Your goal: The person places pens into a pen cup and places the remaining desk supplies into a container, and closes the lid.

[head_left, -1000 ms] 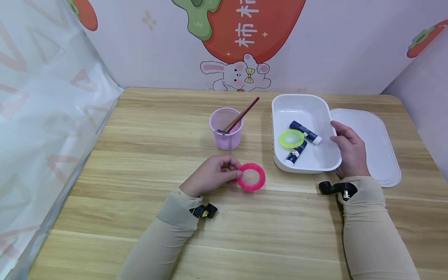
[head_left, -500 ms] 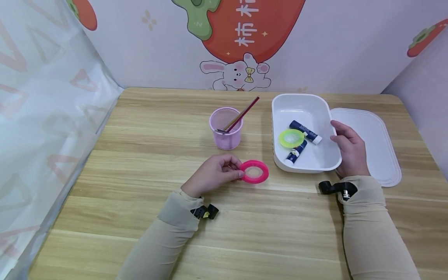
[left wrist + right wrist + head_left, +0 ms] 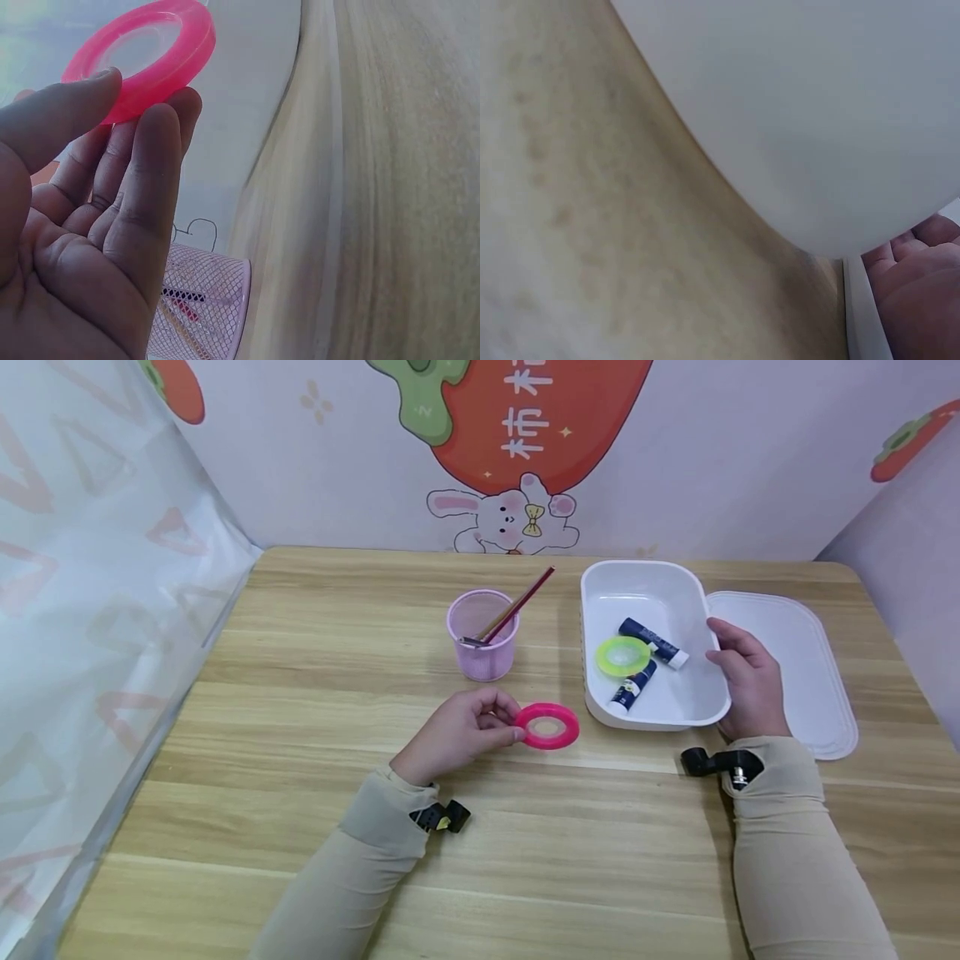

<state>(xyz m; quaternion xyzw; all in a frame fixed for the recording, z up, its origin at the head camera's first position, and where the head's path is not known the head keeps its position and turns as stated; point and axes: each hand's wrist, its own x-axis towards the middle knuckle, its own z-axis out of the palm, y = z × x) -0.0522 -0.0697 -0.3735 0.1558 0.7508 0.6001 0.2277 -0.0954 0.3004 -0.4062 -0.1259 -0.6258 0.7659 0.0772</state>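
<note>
In the head view, my left hand [image 3: 467,732] pinches a bright pink roll of tape [image 3: 567,738] by its near edge, off the table. Seen from the left wrist, the thumb and fingertips hold the tape roll [image 3: 196,52], and the palm faces the camera. My right hand [image 3: 752,681] grips the right wall of a white plastic box [image 3: 693,693], its fingertips at the rim. Inside the box lie a yellow-green tape roll [image 3: 603,665] and two navy glue sticks [image 3: 643,632] with white ends. The white box [image 3: 810,112] hides part of the right hand [image 3: 922,300] in the right wrist view.
A pink mesh pen cup [image 3: 486,664] with a few pencils [image 3: 528,597] leaning in it stands left of the box. A white lid [image 3: 813,685] lies flat on the wooden table [image 3: 337,635], partly behind the right hand. A printed wall [image 3: 675,485] borders the back.
The left hand has tilted the pink tape roll flatter and carried it slightly right, towards the box. The right hand and the box have stayed in place.
</note>
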